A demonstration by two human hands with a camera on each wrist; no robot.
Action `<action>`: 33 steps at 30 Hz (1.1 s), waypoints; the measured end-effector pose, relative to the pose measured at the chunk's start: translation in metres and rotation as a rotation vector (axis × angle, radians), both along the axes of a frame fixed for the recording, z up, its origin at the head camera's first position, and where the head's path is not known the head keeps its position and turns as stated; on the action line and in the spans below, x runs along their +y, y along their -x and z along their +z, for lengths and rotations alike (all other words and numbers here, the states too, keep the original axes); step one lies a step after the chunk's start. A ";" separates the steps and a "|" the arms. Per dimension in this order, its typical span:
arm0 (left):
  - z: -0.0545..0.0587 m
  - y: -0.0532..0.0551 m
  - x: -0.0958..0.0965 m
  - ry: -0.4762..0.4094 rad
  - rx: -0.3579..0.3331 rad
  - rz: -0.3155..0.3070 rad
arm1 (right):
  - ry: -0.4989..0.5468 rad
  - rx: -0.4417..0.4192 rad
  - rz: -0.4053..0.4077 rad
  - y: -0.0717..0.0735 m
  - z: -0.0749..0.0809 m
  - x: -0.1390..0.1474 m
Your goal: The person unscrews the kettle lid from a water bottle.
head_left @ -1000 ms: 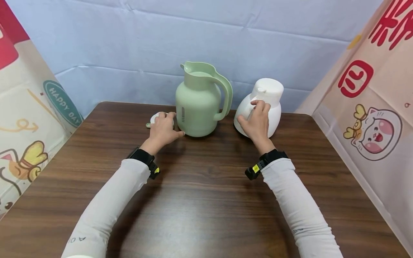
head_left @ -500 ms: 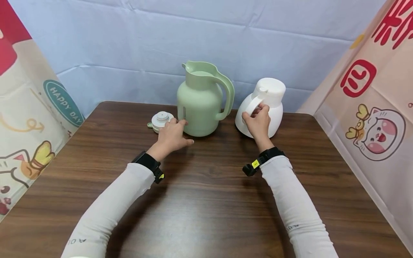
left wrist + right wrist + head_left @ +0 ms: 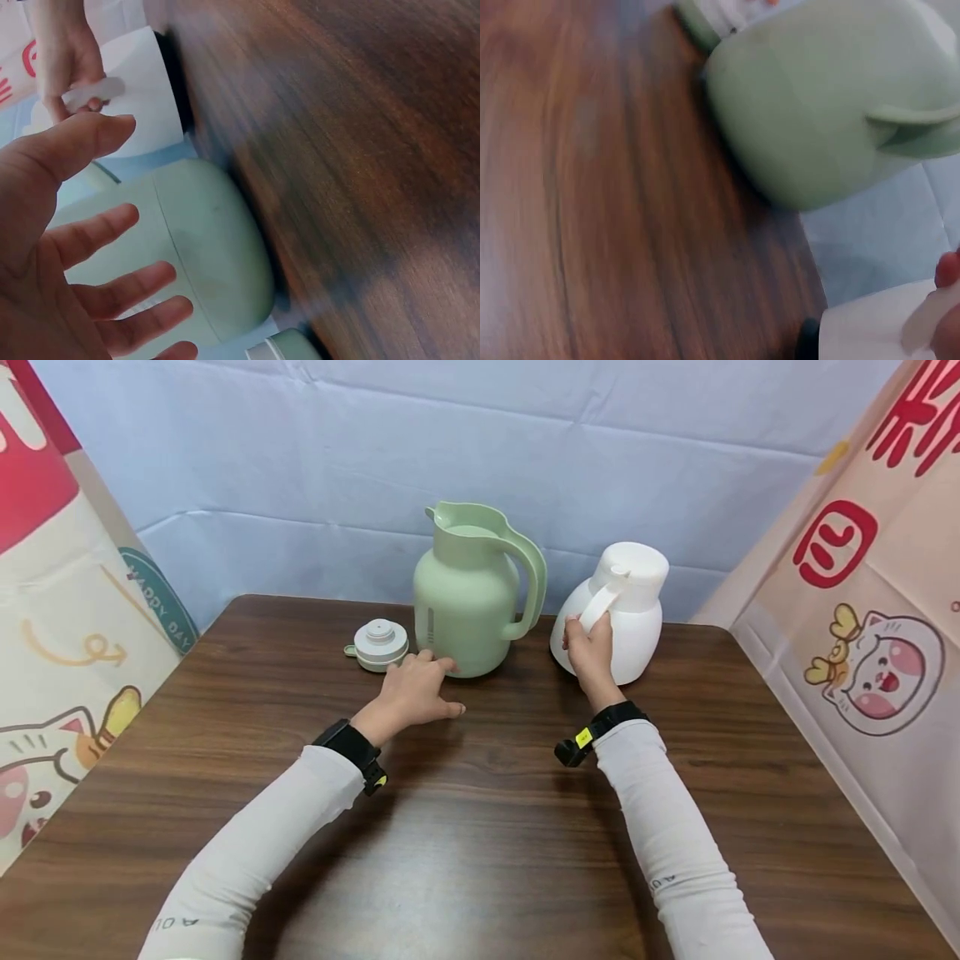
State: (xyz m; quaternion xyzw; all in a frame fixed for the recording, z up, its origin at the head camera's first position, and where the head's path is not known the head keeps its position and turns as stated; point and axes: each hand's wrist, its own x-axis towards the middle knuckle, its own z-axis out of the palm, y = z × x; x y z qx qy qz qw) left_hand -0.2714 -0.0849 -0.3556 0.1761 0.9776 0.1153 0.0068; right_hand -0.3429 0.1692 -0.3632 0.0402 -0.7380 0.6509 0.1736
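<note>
A white jug (image 3: pixel 639 647) stands upright at the back right of the table, and my right hand (image 3: pixel 591 652) grips its handle (image 3: pixel 600 608). To the left of it stands a light green jug (image 3: pixel 461 602), its handle turned right. My left hand (image 3: pixel 412 692) hovers in front of the green jug's base, fingers spread and holding nothing; in the left wrist view the palm faces the green jug (image 3: pixel 195 247). Beyond the left fingertips lies a white and green lid (image 3: pixel 380 645) with a small green tab. In the right wrist view only part of the white jug (image 3: pixel 866 330) shows.
The jugs and lid stand along the back of a dark wooden table (image 3: pixel 465 827). A pale blue cloth (image 3: pixel 337 460) hangs behind it. Printed sheets with cartoon figures hang at the left and right (image 3: pixel 885 652).
My right hand has closed round the white jug's handle, and the jug has turned slightly. My left hand has moved from the lid rightward and toward me, uncovering the lid.
</note>
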 end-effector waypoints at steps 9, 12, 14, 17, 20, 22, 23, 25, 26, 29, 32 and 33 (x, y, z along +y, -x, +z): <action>-0.003 0.000 -0.001 -0.014 0.009 -0.012 | -0.068 0.074 -0.197 0.011 -0.012 0.011; -0.002 -0.001 -0.002 -0.019 0.008 -0.013 | -0.098 0.073 -0.230 0.010 -0.011 0.013; -0.003 -0.001 -0.002 -0.023 0.002 -0.015 | -0.120 0.067 -0.247 0.010 -0.011 0.014; -0.002 -0.001 -0.002 -0.028 -0.008 -0.020 | -0.159 0.061 -0.268 0.010 -0.011 0.015; -0.003 -0.001 -0.002 -0.023 -0.013 -0.025 | -0.185 0.061 -0.282 0.010 -0.011 0.016; -0.003 -0.001 -0.003 -0.016 -0.013 -0.026 | -0.190 0.059 -0.280 0.009 -0.011 0.016; -0.003 -0.001 -0.003 -0.015 -0.014 -0.025 | -0.188 0.056 -0.276 0.009 -0.011 0.016; -0.004 -0.001 -0.004 -0.014 -0.009 -0.026 | -0.184 0.051 -0.268 0.008 -0.010 0.017; -0.004 -0.001 -0.004 -0.015 -0.007 -0.029 | -0.185 0.048 -0.268 0.007 -0.010 0.017; -0.003 -0.003 -0.005 -0.020 0.006 -0.043 | -0.181 0.041 -0.261 0.005 -0.010 0.019; -0.002 -0.007 -0.006 -0.021 0.015 -0.060 | -0.176 0.040 -0.248 0.001 -0.010 0.021; -0.002 -0.008 -0.006 -0.020 0.019 -0.065 | -0.174 0.039 -0.242 -0.001 -0.010 0.022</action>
